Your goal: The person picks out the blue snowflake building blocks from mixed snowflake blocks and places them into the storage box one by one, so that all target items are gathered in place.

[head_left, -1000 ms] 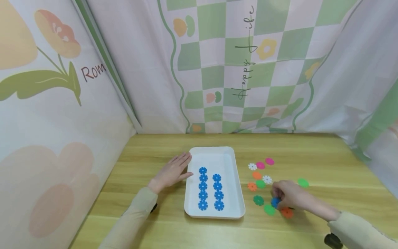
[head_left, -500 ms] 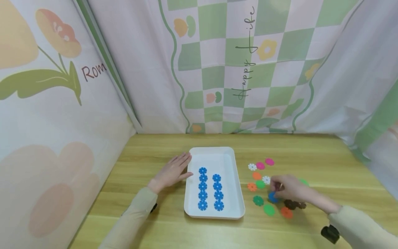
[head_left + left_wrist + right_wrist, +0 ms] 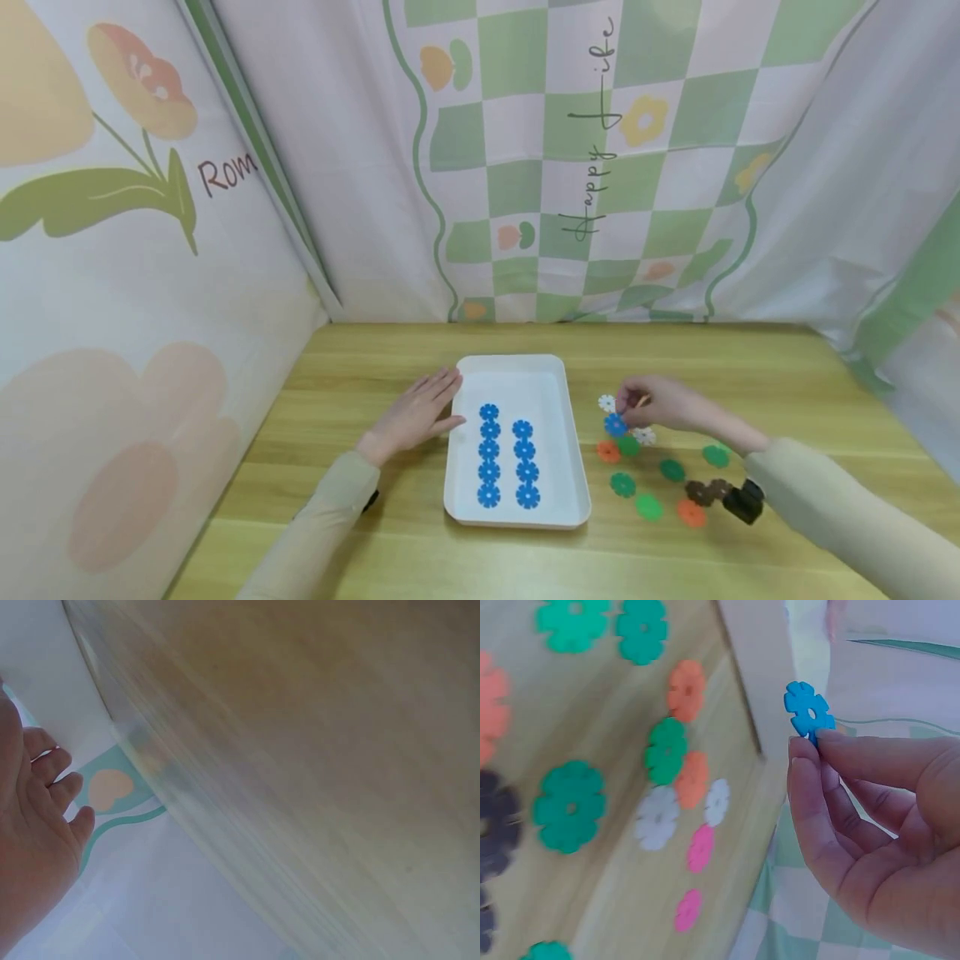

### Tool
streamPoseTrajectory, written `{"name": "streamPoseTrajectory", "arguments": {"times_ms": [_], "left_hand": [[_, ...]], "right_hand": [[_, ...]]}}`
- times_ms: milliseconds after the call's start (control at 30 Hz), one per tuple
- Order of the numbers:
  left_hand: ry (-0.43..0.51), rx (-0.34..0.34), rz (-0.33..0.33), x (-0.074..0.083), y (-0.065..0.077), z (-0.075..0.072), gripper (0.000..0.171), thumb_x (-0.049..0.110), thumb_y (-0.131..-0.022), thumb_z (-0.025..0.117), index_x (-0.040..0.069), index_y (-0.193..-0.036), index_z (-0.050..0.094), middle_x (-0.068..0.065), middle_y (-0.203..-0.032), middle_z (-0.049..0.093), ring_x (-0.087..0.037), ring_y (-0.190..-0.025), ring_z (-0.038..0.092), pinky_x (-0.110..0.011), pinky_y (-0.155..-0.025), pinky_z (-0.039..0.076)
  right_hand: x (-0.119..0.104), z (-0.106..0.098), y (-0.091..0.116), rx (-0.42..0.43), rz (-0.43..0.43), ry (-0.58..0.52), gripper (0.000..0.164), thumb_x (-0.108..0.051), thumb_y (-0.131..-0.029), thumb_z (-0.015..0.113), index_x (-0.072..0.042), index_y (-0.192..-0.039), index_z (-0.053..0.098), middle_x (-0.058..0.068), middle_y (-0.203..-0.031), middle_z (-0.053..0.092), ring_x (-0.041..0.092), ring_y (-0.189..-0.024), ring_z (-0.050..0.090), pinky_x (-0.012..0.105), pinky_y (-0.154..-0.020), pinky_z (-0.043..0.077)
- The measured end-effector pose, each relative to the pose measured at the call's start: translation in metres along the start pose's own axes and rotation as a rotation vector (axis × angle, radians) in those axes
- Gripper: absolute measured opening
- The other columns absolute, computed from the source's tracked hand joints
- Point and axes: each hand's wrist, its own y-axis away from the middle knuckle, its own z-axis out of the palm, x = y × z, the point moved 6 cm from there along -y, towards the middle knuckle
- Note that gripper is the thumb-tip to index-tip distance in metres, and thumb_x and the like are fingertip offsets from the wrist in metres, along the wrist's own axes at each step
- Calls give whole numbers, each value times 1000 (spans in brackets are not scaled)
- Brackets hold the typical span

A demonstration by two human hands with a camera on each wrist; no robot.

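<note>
Between thumb and fingertips, my right hand (image 3: pixel 663 404) pinches a blue snowflake disc (image 3: pixel 808 709), a flat notched piece with a hole in its middle. It is raised over the loose discs, to the right of the white tray (image 3: pixel 558 483). Inside the tray, blue snowflake discs form two upright columns: the left column (image 3: pixel 490 450) is longer than the right column (image 3: pixel 526 450). My left hand (image 3: pixel 412 412), fingers straight, rests against the tray's left rim; in the left wrist view the hand (image 3: pixel 37 802) shows only at the left edge.
Several loose discs lie on the wooden table (image 3: pixel 390 550) right of the tray: orange (image 3: pixel 686 690), green (image 3: pixel 570 806), white (image 3: pixel 658 817), pink (image 3: pixel 700 847) and brown (image 3: pixel 699 493). A patterned curtain (image 3: pixel 517 192) hangs behind the table, with a printed wall covering at left.
My right hand has lifted the blue disc from among the loose pieces and carried it away from me and leftward, uncovering brown and green discs. The left hand and tray have stayed put.
</note>
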Motion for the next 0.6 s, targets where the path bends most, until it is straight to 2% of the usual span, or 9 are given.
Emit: {"name": "streamPoseTrajectory", "arguments": {"times_ms": [167,267,433,600], "left_hand": [[-2,-2,-3,1,-1,-1,76,57,-103,38,8,-158,22,-9,-166,20,-27,-154,22,-45,-127,22],[0,-7,-10,0,0,-1,76,57,-102,38,8,-158,21,-8,-166,19,-26,-154,21,-44,-127,22],[0,-6,-9,0,0,0,76,57,-102,38,8,-158,21,-8,-166,19,-26,-155,21,-44,-127,21],[0,-3,-10,0,-1,1,76,57,-102,38,9,-158,21,-8,-166,19,-26,-155,21,-45,-127,22]], "right_hand": [[-13,0,-26,-5,19,-18,6,-5,-92,64,0,-94,63,10,-92,68,16,-81,66,36,-71,62],[-23,3,-42,1,12,7,5,-7,-92,65,-2,-93,64,10,-90,68,16,-77,65,33,-66,59],[-35,13,-67,-2,25,26,4,-6,-91,66,-3,-92,64,9,-89,69,15,-78,66,34,-71,61],[-40,22,-90,-13,62,63,4,-5,-90,67,-2,-92,65,8,-89,70,15,-78,66,29,-72,60]]}}
